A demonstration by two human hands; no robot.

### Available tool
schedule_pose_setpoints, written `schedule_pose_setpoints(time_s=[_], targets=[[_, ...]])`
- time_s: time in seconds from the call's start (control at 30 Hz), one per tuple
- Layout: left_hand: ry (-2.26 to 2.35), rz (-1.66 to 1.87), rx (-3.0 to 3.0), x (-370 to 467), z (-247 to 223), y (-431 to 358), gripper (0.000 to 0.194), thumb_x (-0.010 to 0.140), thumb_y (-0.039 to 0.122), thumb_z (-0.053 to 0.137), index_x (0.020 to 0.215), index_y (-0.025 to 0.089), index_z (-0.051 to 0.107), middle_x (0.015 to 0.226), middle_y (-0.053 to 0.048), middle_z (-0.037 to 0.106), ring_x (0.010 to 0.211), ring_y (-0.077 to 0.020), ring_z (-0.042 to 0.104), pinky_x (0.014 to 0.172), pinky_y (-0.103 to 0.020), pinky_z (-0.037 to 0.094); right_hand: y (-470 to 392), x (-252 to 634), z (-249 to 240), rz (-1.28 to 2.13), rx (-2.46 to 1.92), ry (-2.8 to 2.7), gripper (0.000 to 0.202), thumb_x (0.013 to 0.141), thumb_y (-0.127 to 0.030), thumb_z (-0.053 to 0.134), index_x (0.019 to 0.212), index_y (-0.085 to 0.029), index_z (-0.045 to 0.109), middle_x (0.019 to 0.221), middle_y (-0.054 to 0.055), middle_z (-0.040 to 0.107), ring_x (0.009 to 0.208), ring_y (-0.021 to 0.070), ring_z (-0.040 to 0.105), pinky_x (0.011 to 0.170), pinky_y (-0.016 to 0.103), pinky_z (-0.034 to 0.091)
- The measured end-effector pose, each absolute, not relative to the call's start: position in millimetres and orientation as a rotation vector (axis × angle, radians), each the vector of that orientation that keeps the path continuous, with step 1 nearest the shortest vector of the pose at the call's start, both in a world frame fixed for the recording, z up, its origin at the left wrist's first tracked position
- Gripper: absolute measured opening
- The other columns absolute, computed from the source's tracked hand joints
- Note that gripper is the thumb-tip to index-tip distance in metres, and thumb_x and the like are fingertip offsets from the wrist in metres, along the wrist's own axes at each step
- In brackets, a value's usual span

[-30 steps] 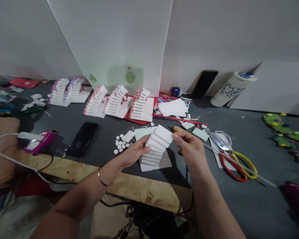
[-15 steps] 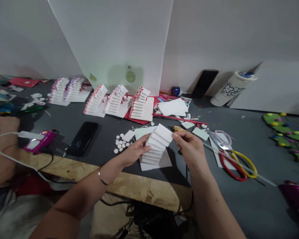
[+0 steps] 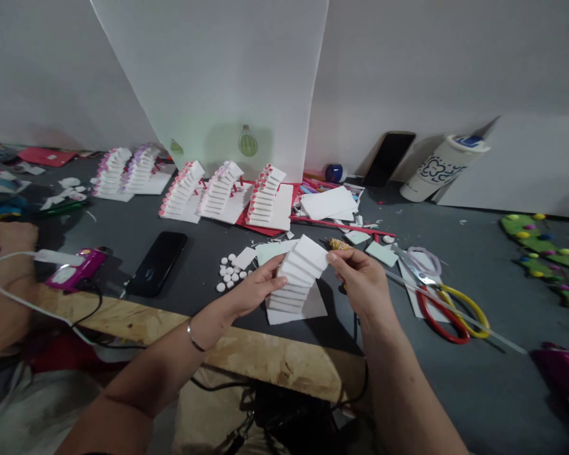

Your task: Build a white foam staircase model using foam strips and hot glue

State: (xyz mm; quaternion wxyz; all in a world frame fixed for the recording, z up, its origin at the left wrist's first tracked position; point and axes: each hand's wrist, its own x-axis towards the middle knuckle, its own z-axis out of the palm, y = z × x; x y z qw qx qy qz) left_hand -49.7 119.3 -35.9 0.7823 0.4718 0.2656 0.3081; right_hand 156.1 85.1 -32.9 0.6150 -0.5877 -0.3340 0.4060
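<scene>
A small white model staircase (image 3: pixel 296 277) of foam-like pieces rises from a white base (image 3: pixel 317 304) near the table's front edge. On its left side my left hand (image 3: pixel 262 285) grips it, thumb across a step and fingers behind. My right hand (image 3: pixel 360 275) pinches the corner of the top step from the right. Small white discs (image 3: pixel 228 273) lie in a cluster left of the staircase. Behind it stand similar staircases (image 3: pixel 268 197) with red and pink dots along one edge. Pale green pieces (image 3: pixel 382 254) lie beyond my right hand.
Scissors (image 3: pixel 436 291) with red and yellow handles lie at right, a clear stick (image 3: pixel 483 327) across them. A white tumbler (image 3: pixel 440 167) and a phone (image 3: pixel 389 159) stand at the back. Left are another phone (image 3: pixel 156 264), a purple charger (image 3: pixel 78 270) and another person's arm (image 3: pixel 4 284).
</scene>
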Motion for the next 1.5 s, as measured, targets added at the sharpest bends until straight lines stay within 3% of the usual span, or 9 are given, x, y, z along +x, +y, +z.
schedule_pose_setpoints(time_s=[0.47, 0.63, 0.87, 1.23, 1.5], targets=[[0.553, 0.677, 1.007, -49, -34, 119, 0.053, 0.082, 0.021, 0.066, 0.134, 0.025, 0.053, 0.121, -0.007, 0.066, 0.113, -0.0231, 0.058, 0.096, -0.034, 0.04, 86, 153, -26, 0.985, -1.338, -0.762, 0.036, 0.06, -0.047, 0.081, 0.077, -0.018, 0.068, 0.057, -0.004, 0.054, 0.048, 0.0071, 0.04, 0.045, 0.022, 0.031], [0.592, 0.685, 0.965, -49, -31, 119, 0.054, 0.08, 0.02, 0.068, 0.132, 0.026, 0.056, 0.118, -0.006, 0.067, 0.106, -0.0221, 0.061, 0.091, -0.031, 0.042, 85, 155, -25, 0.965, -1.299, -0.7, 0.039, 0.07, -0.055, 0.071, 0.081, -0.018, 0.067, 0.06, -0.003, 0.054, 0.049, 0.0072, 0.04, 0.045, 0.021, 0.029], [0.604, 0.695, 0.955, -48, -28, 120, 0.054, 0.078, 0.021, 0.07, 0.13, 0.025, 0.057, 0.117, -0.007, 0.068, 0.107, -0.023, 0.061, 0.09, -0.031, 0.043, 86, 153, -28, 0.889, -1.308, -0.826, 0.034, 0.07, -0.048, 0.073, 0.09, -0.021, 0.064, 0.074, -0.002, 0.057, 0.06, 0.0097, 0.047, 0.052, 0.023, 0.037], [0.595, 0.681, 0.965, -48, -28, 119, 0.052, 0.078, 0.021, 0.07, 0.129, 0.025, 0.058, 0.128, -0.007, 0.062, 0.121, -0.025, 0.053, 0.098, -0.033, 0.04, 89, 148, -35, 0.981, -1.277, -0.879, 0.038, 0.066, -0.04, 0.077, 0.095, -0.021, 0.062, 0.074, -0.004, 0.054, 0.064, 0.0105, 0.049, 0.06, 0.025, 0.04], [0.638, 0.691, 0.907, -51, -24, 124, 0.047, 0.078, 0.018, 0.07, 0.124, 0.023, 0.06, 0.109, -0.006, 0.071, 0.104, -0.022, 0.062, 0.085, -0.028, 0.045, 87, 159, -22, 0.86, -1.28, -0.82, 0.037, 0.072, -0.05, 0.069, 0.096, -0.023, 0.062, 0.078, -0.002, 0.059, 0.062, 0.0109, 0.051, 0.055, 0.024, 0.039]])
